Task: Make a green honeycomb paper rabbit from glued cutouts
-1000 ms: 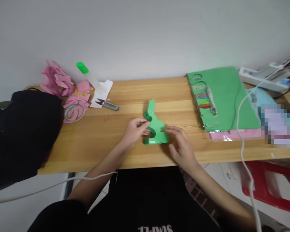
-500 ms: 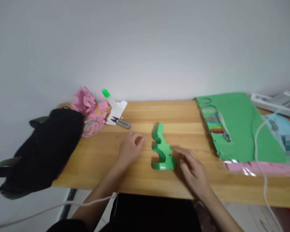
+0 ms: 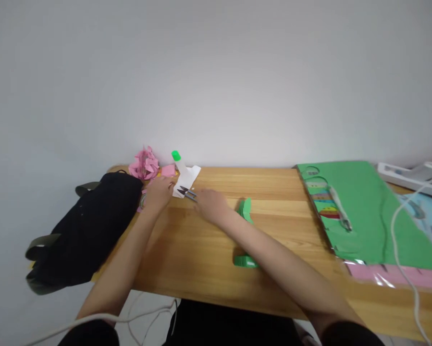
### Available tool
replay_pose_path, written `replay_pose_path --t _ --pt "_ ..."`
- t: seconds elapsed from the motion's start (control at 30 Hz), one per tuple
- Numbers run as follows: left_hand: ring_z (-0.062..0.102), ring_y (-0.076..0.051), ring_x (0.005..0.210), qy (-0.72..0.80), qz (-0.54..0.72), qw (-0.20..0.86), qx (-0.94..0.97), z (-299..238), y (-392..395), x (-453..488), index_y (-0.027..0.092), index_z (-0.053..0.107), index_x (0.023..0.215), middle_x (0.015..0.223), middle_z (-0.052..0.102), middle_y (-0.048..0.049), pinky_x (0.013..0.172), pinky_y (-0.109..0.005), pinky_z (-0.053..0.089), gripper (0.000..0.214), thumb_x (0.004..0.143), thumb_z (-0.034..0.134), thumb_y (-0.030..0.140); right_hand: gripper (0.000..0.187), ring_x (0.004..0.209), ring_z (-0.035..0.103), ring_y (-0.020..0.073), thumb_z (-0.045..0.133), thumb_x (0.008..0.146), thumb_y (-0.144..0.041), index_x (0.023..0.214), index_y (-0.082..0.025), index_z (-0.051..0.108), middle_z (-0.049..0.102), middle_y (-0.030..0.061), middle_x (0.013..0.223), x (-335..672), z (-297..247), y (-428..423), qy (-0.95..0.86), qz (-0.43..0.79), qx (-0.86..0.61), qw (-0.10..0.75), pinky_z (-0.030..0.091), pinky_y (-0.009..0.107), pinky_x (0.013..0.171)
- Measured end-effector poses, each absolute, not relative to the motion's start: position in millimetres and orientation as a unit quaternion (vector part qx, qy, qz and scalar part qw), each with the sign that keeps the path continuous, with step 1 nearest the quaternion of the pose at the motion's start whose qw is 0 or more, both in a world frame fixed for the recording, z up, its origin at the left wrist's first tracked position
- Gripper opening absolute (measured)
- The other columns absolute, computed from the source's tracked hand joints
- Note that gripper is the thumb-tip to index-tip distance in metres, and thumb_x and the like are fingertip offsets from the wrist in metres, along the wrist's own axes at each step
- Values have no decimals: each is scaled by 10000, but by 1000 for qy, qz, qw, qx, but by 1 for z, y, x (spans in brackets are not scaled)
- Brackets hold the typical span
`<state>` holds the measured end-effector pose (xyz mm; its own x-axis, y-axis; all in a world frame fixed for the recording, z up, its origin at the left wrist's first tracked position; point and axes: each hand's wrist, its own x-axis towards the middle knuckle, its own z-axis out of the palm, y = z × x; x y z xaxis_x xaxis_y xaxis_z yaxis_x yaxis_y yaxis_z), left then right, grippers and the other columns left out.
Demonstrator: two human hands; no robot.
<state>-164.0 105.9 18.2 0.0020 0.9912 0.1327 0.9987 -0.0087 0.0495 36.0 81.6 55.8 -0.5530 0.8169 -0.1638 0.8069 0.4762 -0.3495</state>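
- A black bag (image 3: 89, 226) is seen just left of the left hand (image 3: 160, 192), lying over the table (image 3: 187, 250) edge.
- The left hand is laid among pink paper scraps (image 3: 143, 166). Its fingers are curled downward; whether anything is gripped cannot be told.
- A glue bottle (image 3: 178, 161) with a green cap is stood just beyond the left hand, beside a white paper (image 3: 190, 175).
- Small thread snips (image 3: 187, 193) are found between the two hands, partly on the white paper, blades toward the left hand.
- The snips are judged light, stiff and sharp at the tips, apt to slide on the wood. They are best taken by the sprung handles on the right-hand side.
- The right hand (image 3: 210, 204) is stretched flat, fingers spread, nothing held, fingertips just beside the handles.
- A green paper cut-out (image 3: 245, 211) is partly hidden under the right forearm.
- Green sheets (image 3: 363, 206) are laid well to the right of it.
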Motion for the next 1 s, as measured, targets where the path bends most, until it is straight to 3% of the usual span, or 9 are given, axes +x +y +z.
replay_pose_path --t 0.23,0.4,0.53,0.8,1.0 --pt "652 -221 1007 -635 24 -4 -772 12 136 -167 168 717 935 1021 724 -95 842 -295 488 243 867 484 178 289 1074 651 212 616 928 -288 1178 -142 621 661 94 1212 -7 32 119 -870 193 -449 -65 545 413 905" --pt "652 -247 1015 -609 53 -12 -792 5 149 -166 156 720 933 1011 709 -121 825 -313 487 228 881 507 220 314 1134 643 270 696 808 -203 1113 -132 691 694 151 1189 29 41 125 -876 175 -437 -108 517 297 880" --pt "652 -274 1027 -588 68 -13 -806 4 153 -165 138 713 883 1004 697 -140 829 -346 489 244 908 490 233 308 1076 672 306 702 756 -138 1062 -122 717 718 175 1131 43 47 133 -863 174 -452 -146 522 299 798" --pt "673 -289 951 -570 83 -14 -817 5 156 -163 92 699 827 918 681 -183 809 -376 493 273 881 431 92 266 1068 668 221 593 877 -203 1123 -179 692 726 90 1159 14 33 161 -857 215 -465 -54 489 244 795" --pt "660 -249 971 -587 10 -37 -809 -1 152 -171 144 720 916 1002 700 -123 793 -322 489 228 881 495 160 323 1073 657 187 530 926 -202 1229 -173 638 722 86 1167 -3 15 175 -850 223 -477 1 473 242 855"
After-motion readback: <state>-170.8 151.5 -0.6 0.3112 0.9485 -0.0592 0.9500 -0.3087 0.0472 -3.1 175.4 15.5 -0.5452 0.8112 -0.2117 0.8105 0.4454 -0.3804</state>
